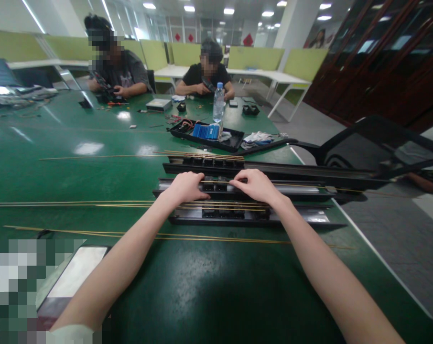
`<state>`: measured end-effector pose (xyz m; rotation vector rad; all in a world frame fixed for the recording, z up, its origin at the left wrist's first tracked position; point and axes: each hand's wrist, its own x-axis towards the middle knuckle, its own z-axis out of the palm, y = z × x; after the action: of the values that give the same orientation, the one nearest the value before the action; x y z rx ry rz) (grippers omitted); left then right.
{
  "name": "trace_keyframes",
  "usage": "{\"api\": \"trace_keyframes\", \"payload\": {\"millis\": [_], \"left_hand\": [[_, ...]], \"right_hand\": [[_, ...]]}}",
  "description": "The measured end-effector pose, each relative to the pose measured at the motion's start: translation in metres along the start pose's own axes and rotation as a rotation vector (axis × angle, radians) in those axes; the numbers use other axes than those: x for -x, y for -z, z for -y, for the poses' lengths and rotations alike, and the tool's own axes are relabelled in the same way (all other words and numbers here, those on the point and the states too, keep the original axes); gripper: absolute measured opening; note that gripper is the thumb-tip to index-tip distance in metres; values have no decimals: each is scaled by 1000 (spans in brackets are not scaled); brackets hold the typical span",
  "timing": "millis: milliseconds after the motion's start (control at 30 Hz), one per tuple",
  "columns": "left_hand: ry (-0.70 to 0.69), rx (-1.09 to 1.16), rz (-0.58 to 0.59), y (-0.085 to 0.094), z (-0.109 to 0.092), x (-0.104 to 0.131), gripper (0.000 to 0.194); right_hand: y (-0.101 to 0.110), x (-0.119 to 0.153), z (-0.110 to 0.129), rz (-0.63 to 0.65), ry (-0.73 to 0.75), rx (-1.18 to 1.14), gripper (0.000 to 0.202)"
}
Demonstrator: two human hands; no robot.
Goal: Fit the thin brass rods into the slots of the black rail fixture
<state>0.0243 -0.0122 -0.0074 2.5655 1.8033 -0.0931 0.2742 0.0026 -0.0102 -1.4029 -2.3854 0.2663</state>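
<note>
My left hand (188, 187) lies across the middle black channel (302, 192), fingers at its back edge and thumb at its front wall, closed around it beside small black blocks (221, 183) seated inside. My right hand (254, 184), with thumb and fingertips pinched together, holds a thin brass-coloured rod (295, 186) that runs lengthwise over the blocks. Part of the rod is hidden behind my hands. Nearer to me, another black channel (309, 217) holds more blocks, with several rods (130, 204) across it. A third channel (291, 169) lies just beyond, also with blocks and rods.
Loose rods (202, 237) lie in front. A black tray (234, 139) with a blue item, a water bottle (218, 102) and cloth gloves (257, 139) stand farther back. Two people (121, 71) work across the green table (188, 286). A chair (377, 148) is at right.
</note>
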Motion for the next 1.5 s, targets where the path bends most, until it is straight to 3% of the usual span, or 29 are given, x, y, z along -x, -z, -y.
{"api": "trace_keyframes", "payload": {"millis": [1500], "left_hand": [[31, 32, 31, 1, 0, 1, 71]], "right_hand": [[18, 4, -31, 82, 48, -115, 27]]}}
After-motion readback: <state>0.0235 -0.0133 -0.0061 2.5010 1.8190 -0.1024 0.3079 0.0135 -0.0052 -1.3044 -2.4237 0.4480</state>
